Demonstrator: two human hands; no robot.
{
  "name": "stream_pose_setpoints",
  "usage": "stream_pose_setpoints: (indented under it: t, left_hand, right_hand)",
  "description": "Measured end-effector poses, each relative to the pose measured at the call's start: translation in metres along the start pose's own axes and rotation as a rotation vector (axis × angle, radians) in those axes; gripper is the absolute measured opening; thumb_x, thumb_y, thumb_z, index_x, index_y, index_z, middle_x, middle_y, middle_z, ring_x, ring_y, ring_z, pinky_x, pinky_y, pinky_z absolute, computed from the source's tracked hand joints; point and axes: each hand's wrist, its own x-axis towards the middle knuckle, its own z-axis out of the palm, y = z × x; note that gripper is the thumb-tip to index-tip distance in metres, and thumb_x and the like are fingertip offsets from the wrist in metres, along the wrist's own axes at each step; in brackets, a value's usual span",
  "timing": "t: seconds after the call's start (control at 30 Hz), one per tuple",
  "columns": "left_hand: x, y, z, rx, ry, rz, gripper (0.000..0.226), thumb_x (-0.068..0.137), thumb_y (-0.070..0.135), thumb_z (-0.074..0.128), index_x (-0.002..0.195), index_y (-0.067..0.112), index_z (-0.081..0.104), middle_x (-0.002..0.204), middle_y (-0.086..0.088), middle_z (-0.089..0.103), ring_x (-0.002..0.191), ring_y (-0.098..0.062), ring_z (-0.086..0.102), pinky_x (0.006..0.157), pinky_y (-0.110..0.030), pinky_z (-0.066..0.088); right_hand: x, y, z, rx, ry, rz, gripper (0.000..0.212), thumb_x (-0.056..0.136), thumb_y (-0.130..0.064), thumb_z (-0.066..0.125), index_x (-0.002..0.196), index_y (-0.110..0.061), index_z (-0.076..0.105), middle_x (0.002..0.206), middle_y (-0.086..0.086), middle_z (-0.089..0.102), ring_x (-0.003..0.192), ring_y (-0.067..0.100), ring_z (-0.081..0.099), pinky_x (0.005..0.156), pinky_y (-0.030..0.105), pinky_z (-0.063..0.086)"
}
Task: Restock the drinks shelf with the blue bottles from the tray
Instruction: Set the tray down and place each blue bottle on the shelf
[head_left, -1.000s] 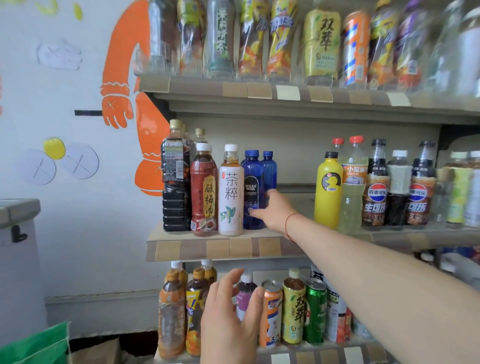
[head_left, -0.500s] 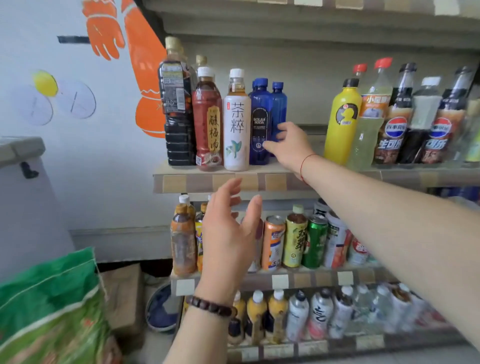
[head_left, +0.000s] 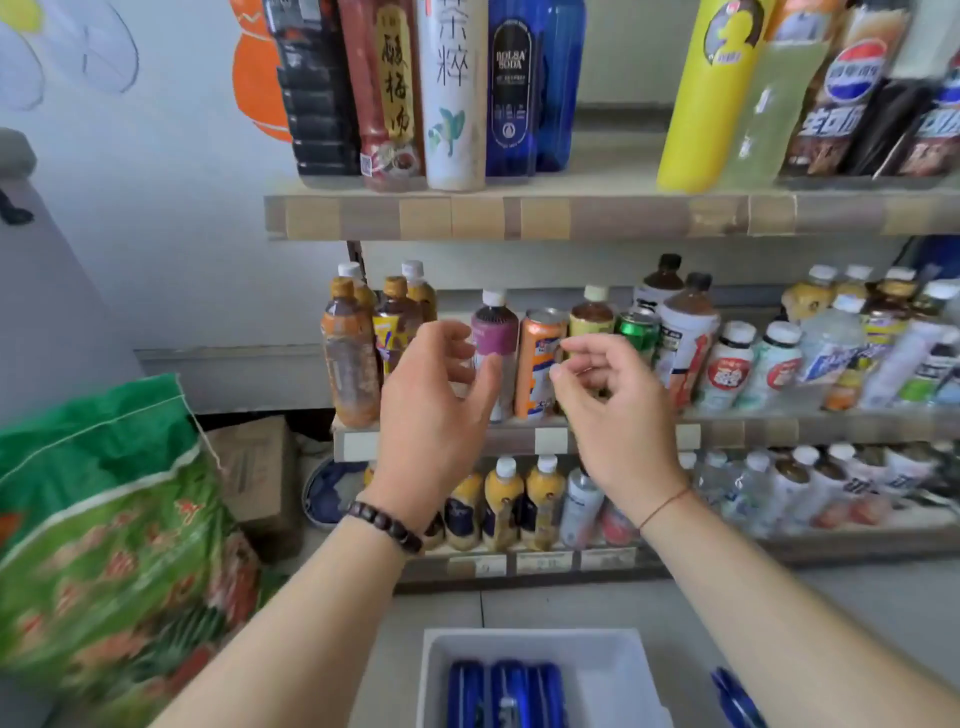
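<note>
Both empty: left hand (head_left: 431, 410) and right hand (head_left: 618, 415), fingers loosely curled, holding nothing, in front of the lower rows of drinks. At the bottom edge, several blue bottles (head_left: 504, 696) lying in the white tray (head_left: 613, 654); up on the shelf (head_left: 597, 215), a blue pair (head_left: 511, 88) standing beside the white tea bottle (head_left: 454, 93). Risky from here: brushing a can (head_left: 540, 364) off its ledge while reaching down; losing a smooth, round bottle mid-lift; setting one too near the front lip and toppling its neighbours.
</note>
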Motion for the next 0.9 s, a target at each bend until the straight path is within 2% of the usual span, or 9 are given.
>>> stream_pose_setpoints:
  t: [0.07,0.2,0.33,0.47,0.53,0.67,0.77,0.83,0.9]
  left_hand:
    - [-0.024,-0.026,0.012,0.053,-0.072,-0.030,0.028,0.098,0.037,0.070,0.120,0.025,0.058,0.104,0.015,0.065,0.085,0.004,0.066,0.071,-0.009,0.051]
    - [-0.093,-0.091,0.033,0.164,-0.264,-0.105,0.030,0.097,0.038,0.070,0.119,0.023,0.057,0.105,0.009,0.067,0.082,-0.004,0.067,0.073,-0.027,0.054]
    - [-0.170,-0.154,0.054,0.199,-0.441,-0.275,0.033,0.097,0.040,0.069,0.124,0.026,0.056,0.110,0.010,0.065,0.091,-0.006,0.067,0.084,-0.038,0.062]
    - [-0.233,-0.200,0.074,0.204,-0.543,-0.418,0.034,0.098,0.038,0.069,0.127,0.026,0.056,0.118,0.008,0.062,0.093,-0.004,0.065,0.084,-0.034,0.063]
    - [-0.258,-0.217,0.084,0.202,-0.594,-0.467,0.032,0.099,0.038,0.067,0.127,0.028,0.055,0.116,0.008,0.062,0.094,-0.006,0.064,0.085,-0.035,0.063]
    - [-0.295,-0.246,0.106,0.215,-0.691,-0.454,0.032,0.100,0.041,0.064,0.128,0.028,0.056,0.121,0.008,0.061,0.105,-0.011,0.062,0.090,-0.035,0.059]
    - [-0.316,-0.264,0.122,0.233,-0.759,-0.417,0.038,0.099,0.040,0.065,0.133,0.026,0.056,0.125,0.006,0.056,0.107,-0.015,0.061,0.090,-0.036,0.057]
    - [-0.329,-0.275,0.133,0.224,-0.780,-0.416,0.042,0.097,0.038,0.067,0.137,0.026,0.055,0.127,0.005,0.055,0.106,-0.017,0.061,0.090,-0.037,0.057]
    - [-0.338,-0.281,0.138,0.217,-0.818,-0.425,0.047,0.097,0.034,0.068,0.141,0.026,0.054,0.131,0.003,0.055,0.107,-0.017,0.061,0.093,-0.037,0.057]
  right_hand:
    - [-0.028,0.032,0.007,0.004,-0.029,0.075,0.017,0.096,-0.018,0.072,0.112,-0.024,0.069,0.098,-0.007,0.070,0.087,0.006,0.068,0.079,0.017,0.056]
    - [-0.096,0.093,0.021,-0.029,-0.129,0.274,0.017,0.095,-0.017,0.073,0.109,-0.026,0.069,0.094,-0.009,0.070,0.082,0.004,0.067,0.074,0.015,0.053]
    - [-0.166,0.147,0.031,-0.108,-0.250,0.478,0.013,0.097,-0.021,0.071,0.106,-0.030,0.068,0.094,-0.014,0.070,0.088,-0.002,0.066,0.072,0.008,0.049]
    - [-0.222,0.190,0.039,-0.155,-0.316,0.681,0.014,0.100,-0.020,0.068,0.112,-0.026,0.067,0.100,-0.014,0.069,0.094,-0.001,0.065,0.074,0.011,0.046]
    - [-0.244,0.207,0.043,-0.165,-0.325,0.768,0.014,0.101,-0.019,0.066,0.114,-0.024,0.068,0.102,-0.013,0.070,0.096,0.005,0.067,0.077,0.014,0.049]
    - [-0.278,0.238,0.053,-0.233,-0.356,0.865,0.017,0.100,-0.016,0.065,0.116,-0.022,0.069,0.106,-0.006,0.070,0.099,0.014,0.067,0.076,0.014,0.048]
    - [-0.298,0.262,0.059,-0.338,-0.417,0.887,0.023,0.099,-0.017,0.066,0.122,-0.020,0.067,0.117,-0.002,0.067,0.106,0.018,0.066,0.090,0.026,0.055]
    - [-0.311,0.279,0.062,-0.438,-0.452,0.907,0.034,0.098,-0.019,0.067,0.131,-0.018,0.062,0.127,0.003,0.060,0.115,0.023,0.063,0.100,0.034,0.055]
    - [-0.322,0.292,0.064,-0.541,-0.486,0.965,0.045,0.094,-0.021,0.068,0.137,-0.015,0.055,0.134,0.009,0.055,0.122,0.031,0.058,0.104,0.042,0.053]
